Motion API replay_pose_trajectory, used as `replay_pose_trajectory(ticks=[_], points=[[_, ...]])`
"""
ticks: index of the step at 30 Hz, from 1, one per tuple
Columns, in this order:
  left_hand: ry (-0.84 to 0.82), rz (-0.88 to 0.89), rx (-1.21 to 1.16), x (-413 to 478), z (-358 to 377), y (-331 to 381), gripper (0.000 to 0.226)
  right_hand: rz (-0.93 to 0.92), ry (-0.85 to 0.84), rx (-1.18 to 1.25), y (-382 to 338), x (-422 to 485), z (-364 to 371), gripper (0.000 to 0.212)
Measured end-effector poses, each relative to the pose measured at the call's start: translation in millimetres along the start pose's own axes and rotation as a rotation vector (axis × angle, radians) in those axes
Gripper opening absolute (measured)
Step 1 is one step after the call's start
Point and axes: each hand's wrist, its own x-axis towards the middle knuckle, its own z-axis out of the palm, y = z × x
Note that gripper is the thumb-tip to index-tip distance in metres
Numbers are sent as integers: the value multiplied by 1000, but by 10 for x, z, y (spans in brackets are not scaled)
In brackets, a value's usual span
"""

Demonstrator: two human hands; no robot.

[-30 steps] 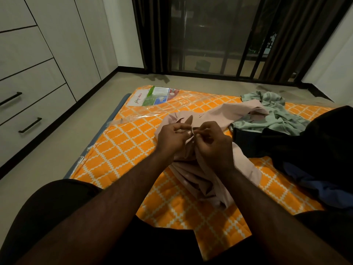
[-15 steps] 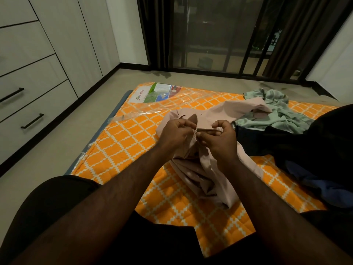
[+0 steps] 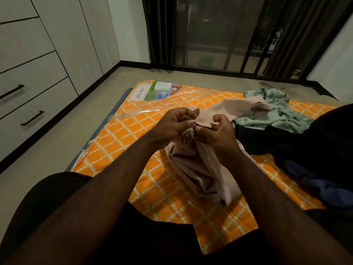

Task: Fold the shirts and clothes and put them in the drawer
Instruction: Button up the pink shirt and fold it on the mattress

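An orange mattress (image 3: pixel 152 188) with a white lattice pattern lies on the beige floor (image 3: pixel 57 150), wrapped in clear plastic (image 3: pixel 145 109). A printed label (image 3: pixel 154 90) sits under the plastic at its far left corner, and a blue edge (image 3: pixel 112 115) shows along its left side. Beyond it, dark curtains (image 3: pixel 158 29) hang at either side of a sliding glass door (image 3: pixel 215 33) with dark bars. A black skirting board (image 3: pixel 63 109) runs along the foot of the left wall.

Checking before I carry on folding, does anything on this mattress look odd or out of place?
The orange mattress still wears its clear plastic wrap with a printed label, loose and wrinkled at the far end. The green garment lies crumpled, unfolded.
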Motion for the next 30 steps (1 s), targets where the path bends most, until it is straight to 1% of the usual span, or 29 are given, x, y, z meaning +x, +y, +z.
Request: replay_pose_trajectory(ticks=[4,5,7,9,11,12,13,16,20,22,23,24,27,28,30], points=[[-69,78,90,-7,-36,76,14,63,-38,96,-4,13,-25,24],[-65,96,125,-7,-49,90,14,68,-36,105,-2,21,-29,26],[-40,111,176,-9,-54,116,14,56,-26,108,7,32,-27,37],[-23,112,251,-16,-31,124,16,31,-32,87,30,25,-18,42],[-21,98,329,-18,9,119,17,11,-34,44,64,17,-22,39],[-28,83,327,-22,30,118,17,6,-29,32,78,16,-32,35],[-35,63,289,-32,51,124,18,6,-27,32,86,18,-45,31],[-42,-12,73,-59,82,139,21,16,-47,39,56,45,-93,23],[-63,-113,-247,-52,109,142,24,-37,-86,-40,6,90,-155,20],[-70,-145,-326,-44,110,123,22,-66,-91,-80,5,88,-165,21],[-67,-149,-309,-42,108,123,20,-74,-80,-100,16,88,-164,22],[-52,-134,-234,-38,110,130,19,-84,-55,-137,39,96,-165,23],[47,-13,103,-13,145,175,20,-151,29,-365,145,126,-163,33],[80,16,157,-6,156,199,22,-185,52,-445,175,125,-149,36],[87,32,190,1,146,252,26,-277,98,-549,202,120,-131,33]])
